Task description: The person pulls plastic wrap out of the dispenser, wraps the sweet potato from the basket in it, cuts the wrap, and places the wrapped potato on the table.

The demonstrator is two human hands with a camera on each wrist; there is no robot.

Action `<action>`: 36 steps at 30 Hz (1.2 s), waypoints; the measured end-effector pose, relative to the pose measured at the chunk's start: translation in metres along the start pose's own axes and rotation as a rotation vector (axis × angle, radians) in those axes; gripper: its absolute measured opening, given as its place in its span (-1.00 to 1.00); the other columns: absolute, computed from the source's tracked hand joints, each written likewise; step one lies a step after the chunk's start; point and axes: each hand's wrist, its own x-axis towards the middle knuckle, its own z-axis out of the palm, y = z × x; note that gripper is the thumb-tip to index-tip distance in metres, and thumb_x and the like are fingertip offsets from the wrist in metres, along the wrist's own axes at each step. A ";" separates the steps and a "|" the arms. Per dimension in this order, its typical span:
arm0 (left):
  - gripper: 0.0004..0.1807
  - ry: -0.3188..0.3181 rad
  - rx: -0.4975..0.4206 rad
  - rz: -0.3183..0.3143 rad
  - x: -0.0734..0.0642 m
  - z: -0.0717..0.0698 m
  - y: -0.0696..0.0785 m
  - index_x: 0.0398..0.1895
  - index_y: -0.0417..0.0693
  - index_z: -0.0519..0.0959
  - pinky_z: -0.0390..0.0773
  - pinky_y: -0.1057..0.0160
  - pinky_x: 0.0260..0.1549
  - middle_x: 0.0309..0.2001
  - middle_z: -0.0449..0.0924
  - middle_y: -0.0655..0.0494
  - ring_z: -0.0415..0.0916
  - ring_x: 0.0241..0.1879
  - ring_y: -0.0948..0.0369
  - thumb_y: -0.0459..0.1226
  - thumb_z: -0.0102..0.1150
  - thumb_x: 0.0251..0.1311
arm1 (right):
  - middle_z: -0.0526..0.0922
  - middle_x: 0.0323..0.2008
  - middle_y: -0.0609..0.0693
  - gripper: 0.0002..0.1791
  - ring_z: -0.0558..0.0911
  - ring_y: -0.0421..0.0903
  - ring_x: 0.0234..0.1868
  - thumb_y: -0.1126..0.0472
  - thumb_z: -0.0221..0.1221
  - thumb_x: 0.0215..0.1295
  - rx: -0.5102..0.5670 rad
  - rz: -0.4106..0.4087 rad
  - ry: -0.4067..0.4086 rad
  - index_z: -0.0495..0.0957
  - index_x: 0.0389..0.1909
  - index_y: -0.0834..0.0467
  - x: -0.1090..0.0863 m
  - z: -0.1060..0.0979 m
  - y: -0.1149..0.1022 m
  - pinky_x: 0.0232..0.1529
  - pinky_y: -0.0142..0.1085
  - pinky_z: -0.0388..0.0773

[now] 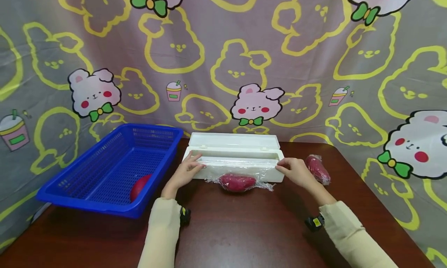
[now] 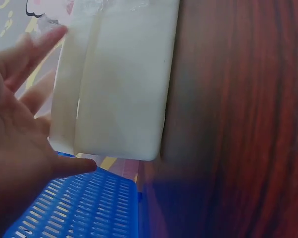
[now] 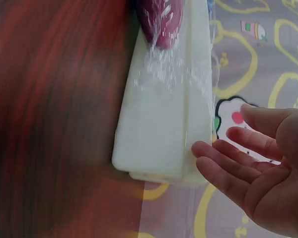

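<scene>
Left hand (image 1: pixel 185 171) and right hand (image 1: pixel 297 172) are framing the ends of the long white plastic box (image 1: pixel 276 177), fingers loosely spread, seemingly gripping nothing. Red oval film-wrapped item (image 1: pixel 237 182) is lying at its front on the reddish-brown wooden tabletop (image 1: pixel 237 233). Wrinkled clear plastic film (image 3: pixel 161 72): suggest tensioning both sides evenly.

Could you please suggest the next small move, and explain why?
Perhaps lower the right hand to steady the middle red item: clear film lies over it and the front of the white box, and neither that hand nor the left hand holds it.
</scene>
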 end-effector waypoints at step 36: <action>-0.58 -0.645 -0.221 0.106 -0.023 -0.007 0.022 -0.15 -0.34 0.57 -0.05 -0.17 0.14 0.10 0.37 -0.21 0.02 0.22 -0.22 -0.23 0.32 -0.06 | 0.61 -0.45 -0.03 -0.87 0.52 -0.22 -0.43 0.40 0.23 0.03 0.319 -0.116 -0.586 0.60 -0.34 0.29 -0.020 0.015 0.020 -0.39 -0.37 0.50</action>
